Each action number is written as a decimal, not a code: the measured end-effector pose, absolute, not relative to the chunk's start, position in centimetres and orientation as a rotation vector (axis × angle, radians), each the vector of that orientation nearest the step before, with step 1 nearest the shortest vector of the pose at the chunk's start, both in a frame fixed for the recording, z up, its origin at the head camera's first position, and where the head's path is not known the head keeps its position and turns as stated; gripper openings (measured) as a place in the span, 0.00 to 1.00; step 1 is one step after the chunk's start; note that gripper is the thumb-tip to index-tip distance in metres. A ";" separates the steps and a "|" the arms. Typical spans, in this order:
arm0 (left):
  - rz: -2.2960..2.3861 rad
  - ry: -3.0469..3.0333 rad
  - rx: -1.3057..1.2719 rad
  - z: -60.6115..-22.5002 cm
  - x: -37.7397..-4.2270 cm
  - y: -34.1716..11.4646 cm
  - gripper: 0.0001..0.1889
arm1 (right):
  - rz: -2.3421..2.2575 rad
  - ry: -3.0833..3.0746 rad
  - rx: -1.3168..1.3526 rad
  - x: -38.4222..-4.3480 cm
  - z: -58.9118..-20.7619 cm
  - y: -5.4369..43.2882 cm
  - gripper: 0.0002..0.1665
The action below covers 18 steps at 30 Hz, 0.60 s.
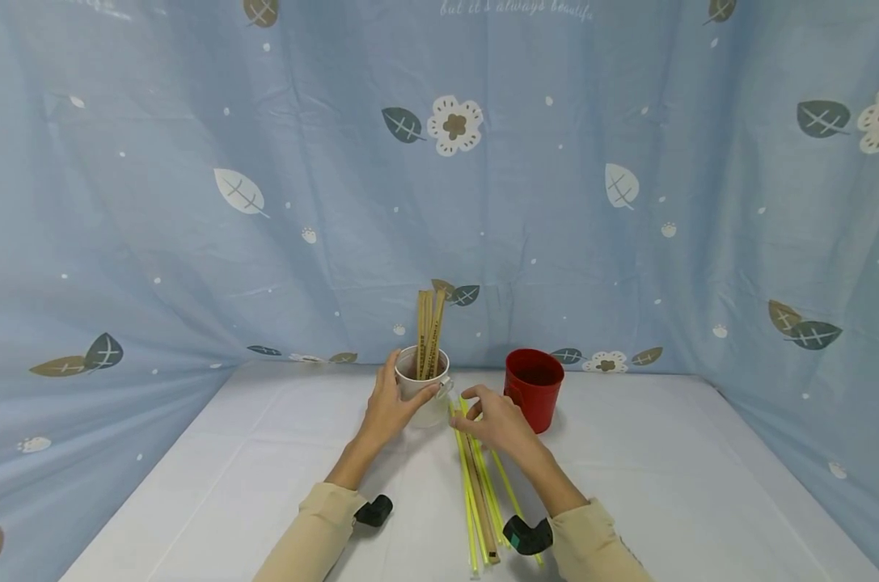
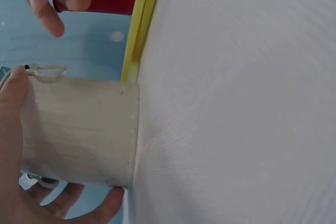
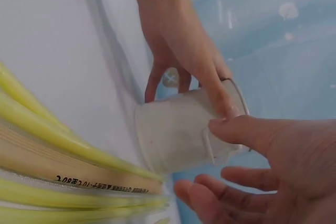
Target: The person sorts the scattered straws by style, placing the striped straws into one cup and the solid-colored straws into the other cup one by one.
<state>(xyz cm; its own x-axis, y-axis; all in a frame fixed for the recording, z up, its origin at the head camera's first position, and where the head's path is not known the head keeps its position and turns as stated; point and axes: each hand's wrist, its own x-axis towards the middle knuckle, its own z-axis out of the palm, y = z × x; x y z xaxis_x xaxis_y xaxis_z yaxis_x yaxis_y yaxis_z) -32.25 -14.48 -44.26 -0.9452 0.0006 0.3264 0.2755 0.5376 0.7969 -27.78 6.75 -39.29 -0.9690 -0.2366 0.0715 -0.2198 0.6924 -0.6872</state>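
A small white pail stands upright on the table, with several brown printed sticks, like wrapped straws, leaning inside it. My left hand grips the pail, its thumb near the rim and its fingers around the far side, as the left wrist view shows. My right hand hovers just right of the pail's small side handle, fingers loosely bent and holding nothing; the left wrist view shows it apart from the pail. Below it lie several yellow-green straws and a brown printed stick.
A red pail stands behind and right of my right hand. The white-covered table ends at a blue patterned curtain. The loose straws stretch from near the white pail toward the table's front, partly under my right forearm.
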 end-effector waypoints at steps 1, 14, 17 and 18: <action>-1.369 -2.490 -0.230 -44.3 -32.2 -14.5 0.54 | -1.151 2.859 -0.380 -27.7 -39.2 6.7 0.34; -1.396 -2.490 -0.272 -43.3 -32.3 -14.8 0.54 | -1.006 2.786 -0.289 -27.1 -39.8 6.4 0.39; -1.398 -2.495 -0.288 -42.9 -32.3 -14.9 0.54 | -0.994 2.780 -0.294 -27.0 -40.0 6.2 0.38; -1.401 -2.498 -0.293 -42.8 -32.3 -14.9 0.54 | -0.985 2.783 -0.289 -27.0 -40.1 6.2 0.37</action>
